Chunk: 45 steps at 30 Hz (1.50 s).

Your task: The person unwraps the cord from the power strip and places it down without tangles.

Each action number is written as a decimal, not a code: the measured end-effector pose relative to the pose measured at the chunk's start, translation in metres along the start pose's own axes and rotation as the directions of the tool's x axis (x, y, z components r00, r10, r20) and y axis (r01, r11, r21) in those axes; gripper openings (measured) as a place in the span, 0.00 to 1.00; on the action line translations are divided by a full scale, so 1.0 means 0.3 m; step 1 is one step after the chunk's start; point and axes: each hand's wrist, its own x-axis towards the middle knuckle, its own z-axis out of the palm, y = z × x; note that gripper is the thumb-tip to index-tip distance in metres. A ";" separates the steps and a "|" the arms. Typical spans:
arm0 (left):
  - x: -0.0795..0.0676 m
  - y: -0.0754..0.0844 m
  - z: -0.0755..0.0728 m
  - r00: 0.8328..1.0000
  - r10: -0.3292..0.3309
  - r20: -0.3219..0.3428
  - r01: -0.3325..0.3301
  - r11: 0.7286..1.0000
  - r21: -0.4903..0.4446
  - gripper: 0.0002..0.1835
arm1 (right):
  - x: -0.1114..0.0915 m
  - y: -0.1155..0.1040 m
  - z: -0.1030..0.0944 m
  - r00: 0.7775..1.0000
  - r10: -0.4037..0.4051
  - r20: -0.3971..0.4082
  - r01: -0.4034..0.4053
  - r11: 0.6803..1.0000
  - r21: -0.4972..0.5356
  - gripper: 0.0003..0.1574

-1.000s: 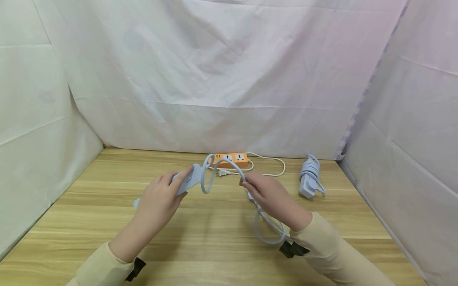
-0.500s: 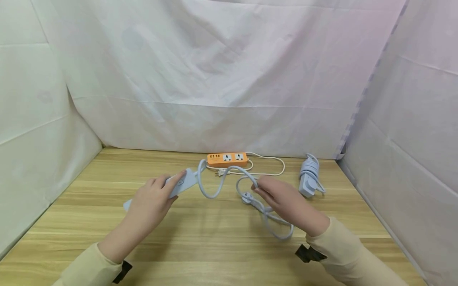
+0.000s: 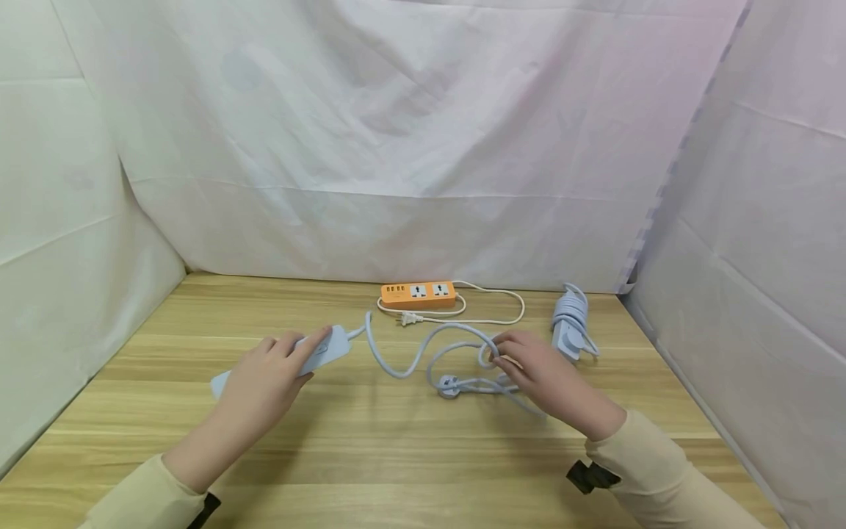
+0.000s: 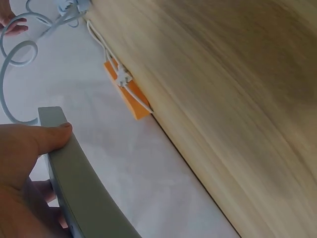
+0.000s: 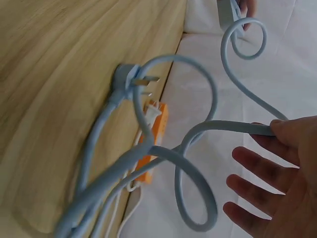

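Observation:
My left hand (image 3: 264,378) grips a pale blue power strip (image 3: 333,345), thumb on one face and fingers round the other in the left wrist view. A cord (image 3: 396,374) of the same colour leaves the strip's right end and sags between the hands. Over the right half of the table, my right hand (image 3: 545,375) pinches this cord between thumb and forefinger. Its other fingers are spread in the right wrist view. Beyond the pinch, the cord hangs in loose loops toward its plug (image 3: 449,386), whose metal pins (image 5: 148,79) stick out beside a loop in the right wrist view.
An orange power strip (image 3: 399,298) with a white cord and plug (image 3: 411,317) lies at the back of the wooden table (image 3: 396,477). Right of it is another pale blue power strip (image 3: 567,342), its cord wound up. White cloth (image 3: 370,147) hangs behind and at both sides.
My hands have moved apart, the left one leftward with the power strip, the right one rightward with the cord. The cord between them has stretched out wider, and the orange strip is now uncovered.

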 end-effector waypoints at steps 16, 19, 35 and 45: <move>-0.078 -0.049 0.020 0.990 -0.024 0.142 0.017 0.999 0.044 0.41 | -0.014 0.093 0.084 0.991 0.115 0.066 -0.111 0.992 -0.063 0.08; -0.090 -0.060 0.027 0.985 -0.025 0.170 0.017 0.999 0.046 0.38 | -0.018 0.111 0.096 0.992 0.106 0.066 -0.098 0.988 -0.118 0.06; -0.146 -0.111 0.049 0.967 -0.062 0.249 0.054 0.998 0.041 0.35 | -0.025 0.130 0.144 0.996 0.069 0.053 -0.057 0.976 -0.212 0.05; -0.144 -0.127 0.058 0.954 -0.065 0.294 0.055 0.998 0.041 0.34 | -0.027 0.153 0.117 0.998 0.025 0.053 -0.018 0.991 -0.132 0.23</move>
